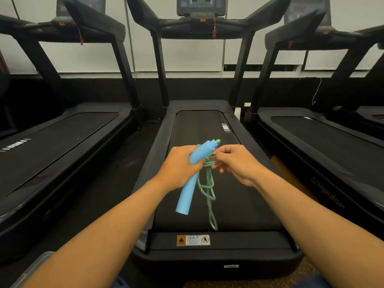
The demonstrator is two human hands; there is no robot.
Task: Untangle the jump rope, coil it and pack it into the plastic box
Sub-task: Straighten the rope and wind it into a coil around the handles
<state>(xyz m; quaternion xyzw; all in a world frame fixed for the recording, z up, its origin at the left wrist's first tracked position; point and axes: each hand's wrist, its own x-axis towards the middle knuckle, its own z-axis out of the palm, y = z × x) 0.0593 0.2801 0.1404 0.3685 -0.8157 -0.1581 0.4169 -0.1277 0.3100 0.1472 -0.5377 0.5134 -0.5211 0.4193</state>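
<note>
Blue foam handles of the jump rope sit bundled in the left hand, whose fingers curl round them above the black belt of the middle treadmill; one handle points up and away toward the treadmill's console, the other slants down toward its near end. Just beside them, the right hand pinches the green braided rope at a knotted clump right against the handles. From that clump the rope hangs in tangled loops over the belt, the lowest loop reaching close to the warning sticker on the treadmill's rear cover. A corner of a clear plastic box shows well to the left of the treadmill's near end, partly behind the left forearm, apart from the rope. Two more treadmills flank the middle one
</note>
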